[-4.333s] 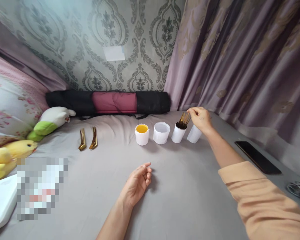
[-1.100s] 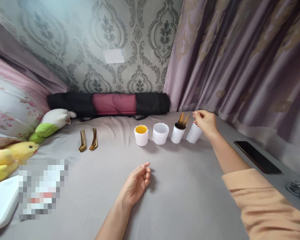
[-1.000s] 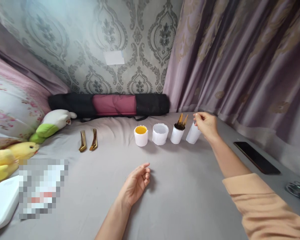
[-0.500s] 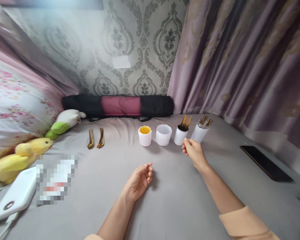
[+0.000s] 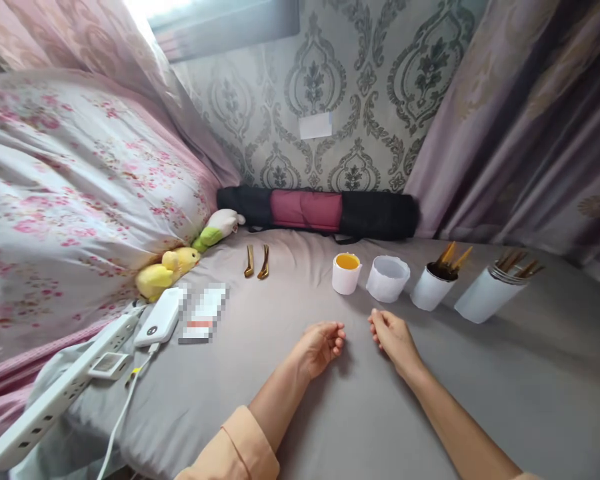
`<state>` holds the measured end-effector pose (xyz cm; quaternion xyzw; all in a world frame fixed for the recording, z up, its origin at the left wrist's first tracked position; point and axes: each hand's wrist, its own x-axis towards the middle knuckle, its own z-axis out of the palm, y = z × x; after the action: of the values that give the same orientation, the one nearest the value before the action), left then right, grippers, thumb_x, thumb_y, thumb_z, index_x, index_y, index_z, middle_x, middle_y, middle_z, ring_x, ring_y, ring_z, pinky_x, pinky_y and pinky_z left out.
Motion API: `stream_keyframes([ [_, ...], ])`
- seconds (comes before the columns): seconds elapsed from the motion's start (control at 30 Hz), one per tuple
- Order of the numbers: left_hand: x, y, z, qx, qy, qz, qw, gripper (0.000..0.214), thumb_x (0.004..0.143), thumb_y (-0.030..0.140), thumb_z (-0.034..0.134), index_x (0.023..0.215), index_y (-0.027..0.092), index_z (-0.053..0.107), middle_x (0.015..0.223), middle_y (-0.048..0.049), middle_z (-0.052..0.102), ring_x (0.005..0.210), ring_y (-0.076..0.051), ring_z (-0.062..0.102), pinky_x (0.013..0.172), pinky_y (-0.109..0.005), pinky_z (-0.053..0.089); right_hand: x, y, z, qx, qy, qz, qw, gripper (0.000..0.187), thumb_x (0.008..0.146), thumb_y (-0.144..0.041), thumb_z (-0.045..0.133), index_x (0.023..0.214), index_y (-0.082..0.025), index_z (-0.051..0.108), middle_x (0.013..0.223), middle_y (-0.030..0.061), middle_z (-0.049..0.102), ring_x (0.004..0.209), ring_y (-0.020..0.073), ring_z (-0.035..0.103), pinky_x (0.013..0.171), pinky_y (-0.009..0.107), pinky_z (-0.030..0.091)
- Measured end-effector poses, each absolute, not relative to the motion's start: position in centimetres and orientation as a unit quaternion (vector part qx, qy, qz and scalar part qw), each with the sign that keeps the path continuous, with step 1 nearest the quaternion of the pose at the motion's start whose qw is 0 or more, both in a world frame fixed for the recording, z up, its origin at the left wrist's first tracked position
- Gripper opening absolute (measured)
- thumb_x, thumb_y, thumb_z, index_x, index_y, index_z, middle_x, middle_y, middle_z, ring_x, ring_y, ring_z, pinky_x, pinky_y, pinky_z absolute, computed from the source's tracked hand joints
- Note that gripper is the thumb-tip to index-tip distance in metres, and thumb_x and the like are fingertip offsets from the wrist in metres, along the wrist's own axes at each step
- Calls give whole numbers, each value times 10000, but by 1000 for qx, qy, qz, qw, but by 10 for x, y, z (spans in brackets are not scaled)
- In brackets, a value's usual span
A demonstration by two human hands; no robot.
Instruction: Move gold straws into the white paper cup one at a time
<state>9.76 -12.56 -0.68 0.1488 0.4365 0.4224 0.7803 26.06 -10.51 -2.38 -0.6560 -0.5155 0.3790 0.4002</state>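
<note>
My left hand point(image 5: 323, 349) rests on the grey sheet with its fingers loosely curled together, and nothing shows in it. To its right, my right hand point(image 5: 393, 339) is closed, fingers and thumb pressed together; whatever it may hold is hidden. Beyond the hands stand a white-wrapped cup with a yellow inside point(image 5: 345, 279), a wide white cup point(image 5: 387, 283), a white-wrapped cup point(image 5: 429, 293) holding gold-coloured pieces, and a taller white-wrapped container point(image 5: 485, 301) with several thin brownish sticks. Two bent gold-coloured pieces point(image 5: 257, 261) lie apart from the cups, farther left.
A black and maroon long bag point(image 5: 315, 210) lies along the wall. At left are plush toys point(image 5: 167, 270), a white power bank point(image 5: 161, 317) with a cable, a blurred-out packet point(image 5: 205, 313) and a power strip point(image 5: 55, 400). Curtains hang at both sides.
The view has turned left, so the cups appear farther right. My right hand has come away from the white-wrapped cups toward my left hand, still closed. My left hand stays curled on the sheet.
</note>
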Motion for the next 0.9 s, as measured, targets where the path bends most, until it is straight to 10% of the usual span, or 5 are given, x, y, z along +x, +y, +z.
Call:
stream_keyframes([
  [0.9,-12,-56,-9,382,673,467,428,131,664,230,583,721,130,519,583,-8,540,428,-53,457,371,-159,298,242,-102,-34,-645,-585,264,415,416,825,-497,332,689,-183,568,579,32,595,495,131,497,490,222,337],
])
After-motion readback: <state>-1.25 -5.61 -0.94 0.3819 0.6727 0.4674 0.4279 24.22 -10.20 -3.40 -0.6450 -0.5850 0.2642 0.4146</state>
